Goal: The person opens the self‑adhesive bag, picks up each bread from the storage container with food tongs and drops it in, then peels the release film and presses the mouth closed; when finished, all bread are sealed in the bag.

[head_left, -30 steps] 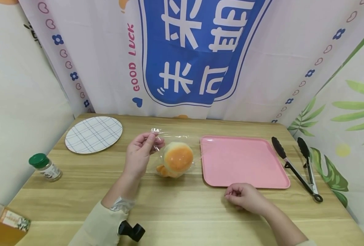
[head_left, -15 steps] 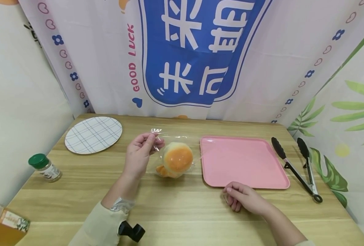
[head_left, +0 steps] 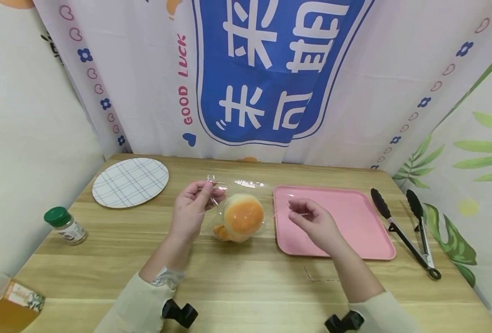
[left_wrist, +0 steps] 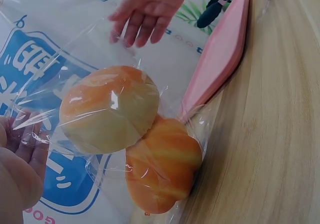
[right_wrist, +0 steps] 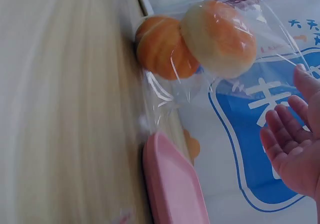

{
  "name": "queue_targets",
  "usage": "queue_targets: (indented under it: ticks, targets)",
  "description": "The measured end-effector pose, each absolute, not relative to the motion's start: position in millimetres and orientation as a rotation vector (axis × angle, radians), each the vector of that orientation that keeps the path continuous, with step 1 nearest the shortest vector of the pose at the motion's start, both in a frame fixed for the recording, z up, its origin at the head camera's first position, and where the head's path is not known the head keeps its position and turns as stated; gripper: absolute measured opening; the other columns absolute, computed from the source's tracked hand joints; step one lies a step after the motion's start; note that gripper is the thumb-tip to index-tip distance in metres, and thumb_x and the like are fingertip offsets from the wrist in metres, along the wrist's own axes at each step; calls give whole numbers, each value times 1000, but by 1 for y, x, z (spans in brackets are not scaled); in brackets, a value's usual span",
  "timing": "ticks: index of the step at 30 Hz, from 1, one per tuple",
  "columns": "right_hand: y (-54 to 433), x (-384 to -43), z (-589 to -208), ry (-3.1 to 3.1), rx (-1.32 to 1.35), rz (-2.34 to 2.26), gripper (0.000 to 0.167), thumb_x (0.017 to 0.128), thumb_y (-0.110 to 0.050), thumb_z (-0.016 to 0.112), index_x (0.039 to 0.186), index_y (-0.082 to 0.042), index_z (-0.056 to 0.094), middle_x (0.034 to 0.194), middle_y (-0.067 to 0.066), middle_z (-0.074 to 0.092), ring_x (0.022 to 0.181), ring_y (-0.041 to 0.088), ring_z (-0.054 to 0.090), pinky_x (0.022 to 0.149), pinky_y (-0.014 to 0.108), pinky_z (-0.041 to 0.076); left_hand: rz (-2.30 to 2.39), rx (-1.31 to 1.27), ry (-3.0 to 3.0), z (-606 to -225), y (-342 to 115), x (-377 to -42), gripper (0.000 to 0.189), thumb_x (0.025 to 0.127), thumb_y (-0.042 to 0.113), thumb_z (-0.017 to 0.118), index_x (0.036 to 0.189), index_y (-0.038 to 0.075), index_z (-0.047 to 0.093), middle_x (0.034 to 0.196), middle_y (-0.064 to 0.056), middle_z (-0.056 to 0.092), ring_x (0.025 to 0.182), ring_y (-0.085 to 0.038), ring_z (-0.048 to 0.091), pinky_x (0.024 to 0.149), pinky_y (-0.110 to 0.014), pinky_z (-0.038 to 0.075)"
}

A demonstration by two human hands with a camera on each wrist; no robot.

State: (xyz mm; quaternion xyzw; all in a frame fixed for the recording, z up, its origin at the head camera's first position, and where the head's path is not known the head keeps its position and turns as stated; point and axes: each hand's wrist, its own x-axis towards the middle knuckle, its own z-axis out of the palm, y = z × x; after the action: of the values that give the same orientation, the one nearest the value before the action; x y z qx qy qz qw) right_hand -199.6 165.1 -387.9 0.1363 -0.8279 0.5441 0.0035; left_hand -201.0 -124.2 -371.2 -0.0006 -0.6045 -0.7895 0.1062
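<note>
In the head view my left hand (head_left: 191, 208) pinches the upper left of a clear plastic bag (head_left: 250, 184). Inside it are a round golden-topped bun (head_left: 243, 217) and, lower and partly behind, a smaller ridged roll (head_left: 221, 232). The ridged roll (left_wrist: 165, 166) shows whole in the left wrist view, low in the bag beside the bun. My right hand (head_left: 316, 224) is raised over the left part of the pink tray (head_left: 333, 222), fingers loosely bent at the bag's right edge. In the right wrist view its thumb (right_wrist: 302, 76) is close to the film, the other fingers spread.
A thin clear strip (head_left: 312, 277) lies on the wooden table in front of the tray. Black-tipped tongs (head_left: 412, 245) rest at the right. Leftward are a checked oval placemat (head_left: 130, 182), a green-capped shaker (head_left: 66, 225) and an amber-filled container (head_left: 10, 300). A printed curtain (head_left: 146, 92) hangs behind.
My right hand has let go of a small clear strip near the tray's front edge and risen up and left toward the bag. My left hand still pinches the bag; the head view shifted slightly.
</note>
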Motion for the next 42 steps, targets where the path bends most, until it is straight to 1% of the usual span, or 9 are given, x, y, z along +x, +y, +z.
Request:
queue_targets:
  ticks: [6,10,16,21,24,28,31,36,42]
  targets:
    - [140,-215,-386,-2457,317,1897,23,90,-5,68,109,7,64,98,-1,70,89,0,63,83,16,55,-2319,-53,-1799,-374,-126,-201,14,102,9,50,95,9,61,79,11,74,76,-7,73,80,-25,60]
    - [135,-218,-386,-2362,269,1960,17,90,-5,68,103,7,66,92,-11,72,87,1,67,86,19,56,-2296,-204,-1862,-378,-134,-199,13,99,5,54,105,12,64,86,13,75,85,-4,72,86,-21,58]
    - [134,-220,-383,-2296,214,2032,13,88,-5,71,99,1,68,87,-13,71,86,1,66,86,19,56,-2288,-322,-2014,-383,-147,-199,36,92,-3,62,127,-6,55,99,15,74,99,0,69,91,-19,55]
    - [135,-222,-380,-2196,241,2149,9,84,-10,77,86,-8,68,79,-12,67,81,3,63,81,18,55,-2288,-165,-2034,-377,-151,-200,14,92,3,65,104,10,69,90,15,75,90,-2,71,87,-20,57]
    - [137,-222,-377,-2111,343,2210,9,85,-15,76,83,-14,67,80,-11,69,80,4,65,81,19,56,-2307,-188,-2000,-371,-153,-197,19,91,1,64,90,19,70,87,13,75,86,-5,72,82,-22,59]
    - [138,-224,-375,-2094,444,2239,11,90,-7,69,84,-16,65,80,-11,71,78,4,68,78,21,58,-2355,-218,-1976,-367,-155,-195,22,92,1,63,87,20,70,85,10,76,82,-6,72,78,-22,60]
    - [139,-227,-376,-2197,402,2217,2,93,-4,65,94,-4,65,79,-12,72,76,3,69,73,22,59,-2420,-175,-1978,-371,-156,-198,27,93,-2,60,84,22,71,83,10,75,80,-5,71,76,-22,60]
    - [140,-230,-377,-2304,316,2160,22,94,-3,62,109,13,60,78,-15,73,76,2,70,73,22,60,-2462,-148,-1972,-379,-160,-205,36,93,-4,58,80,26,73,83,11,75,81,-3,71,77,-22,60]
    - [143,-231,-376,-2278,345,2123,5,93,-3,63,94,-5,68,88,-14,75,83,3,70,79,21,59,-2450,-174,-1968,-380,-162,-209,33,93,-2,59,82,26,74,84,10,75,78,-3,70,78,-21,60]
